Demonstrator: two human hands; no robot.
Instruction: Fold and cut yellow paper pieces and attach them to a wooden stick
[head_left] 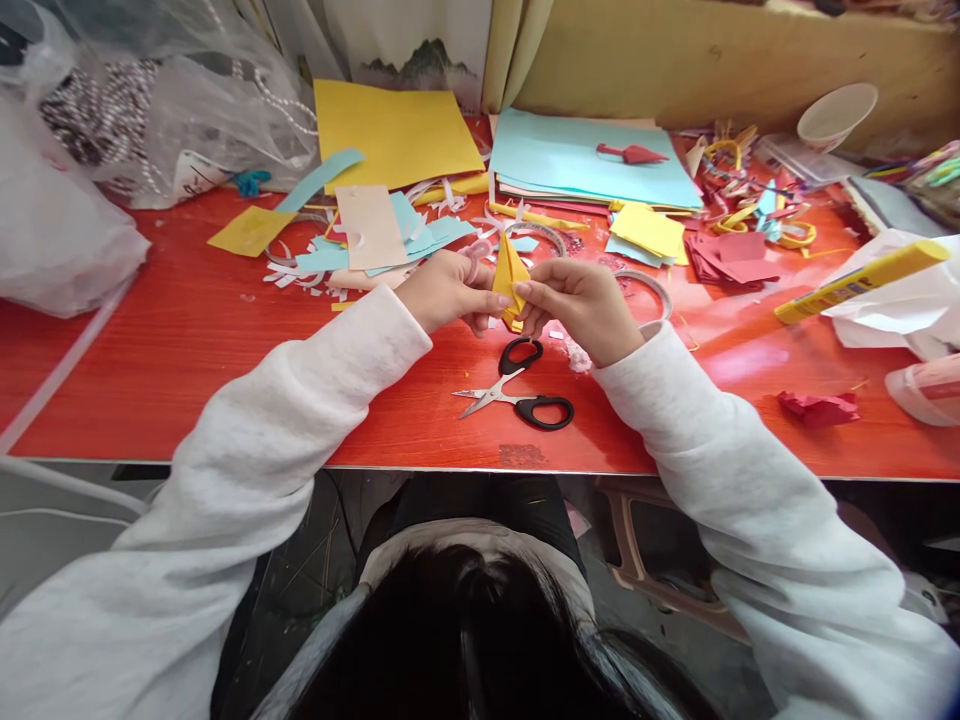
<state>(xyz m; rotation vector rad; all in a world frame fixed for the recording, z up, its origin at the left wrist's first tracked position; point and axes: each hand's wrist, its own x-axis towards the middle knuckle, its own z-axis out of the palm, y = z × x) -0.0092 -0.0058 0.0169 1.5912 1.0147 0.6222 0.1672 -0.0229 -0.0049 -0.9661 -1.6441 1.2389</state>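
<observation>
Between my two hands is a small piece of folded yellow paper (510,272), its pointed end up. My left hand (450,292) pinches its left side between thumb and fingers. On the other side my right hand (574,300) grips its lower right edge, the thumb close to my left thumb. Just below them, scissors (491,392) with black handles lie on the red table with their blades apart. Rolls of tape (536,238) lie behind the hands, partly hidden by them.
Yellow sheets (397,135) and a blue paper stack (592,160) lie at the back, a folded red paper piece (634,153) on the stack. Paper scraps (371,228) spread at left. Red paper squares (731,258), a yellow glue stick (862,282) and a paper cup (836,115) are at right.
</observation>
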